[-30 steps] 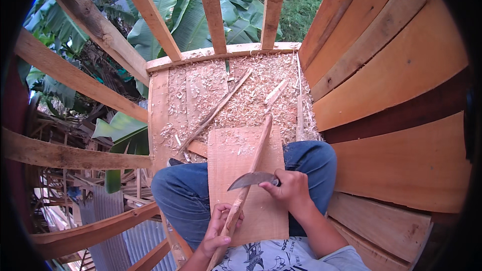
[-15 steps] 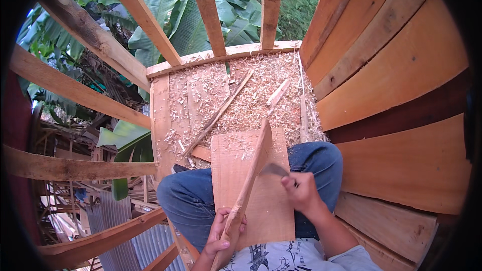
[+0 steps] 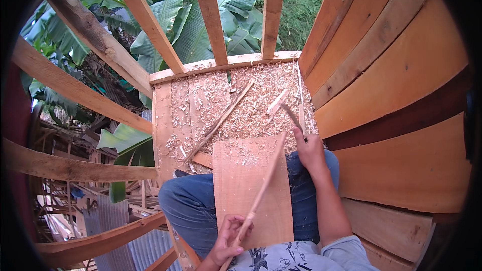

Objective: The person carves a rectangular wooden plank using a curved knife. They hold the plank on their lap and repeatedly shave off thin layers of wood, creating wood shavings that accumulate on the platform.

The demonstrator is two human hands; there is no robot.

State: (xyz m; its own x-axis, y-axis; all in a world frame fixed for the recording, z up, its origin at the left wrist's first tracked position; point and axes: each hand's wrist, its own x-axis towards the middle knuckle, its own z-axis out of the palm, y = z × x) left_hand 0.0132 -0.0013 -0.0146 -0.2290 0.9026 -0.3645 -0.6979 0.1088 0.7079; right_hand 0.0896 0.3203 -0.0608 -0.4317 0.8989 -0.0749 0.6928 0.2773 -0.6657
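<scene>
Across the board on my lap lies a long, slim wooden stick point(image 3: 266, 180), slanting up to the right. My left hand point(image 3: 230, 236) is closed round its lower part, close to my shirt. My right hand point(image 3: 310, 149) grips a knife, its handle hidden in the fist. The dark knife blade point(image 3: 290, 115) points up and left, apart from the stick and beyond its far tip. Under the stick, the flat wooden board point(image 3: 233, 180) rests over my thighs, with some shavings on its far end.
Curled wood shavings point(image 3: 246, 115) cover much of the plank floor ahead. A long thin strip of wood point(image 3: 221, 120) and a short pale piece point(image 3: 277, 101) lie among them. Slatted rails point(image 3: 208, 17) stand ahead and left; a plank wall point(image 3: 401, 163) rises on the right.
My right hand has moved the knife forward, away from me and off the stick. The stick has turned in my left hand, and its far tip now sits farther right and closer to me.
</scene>
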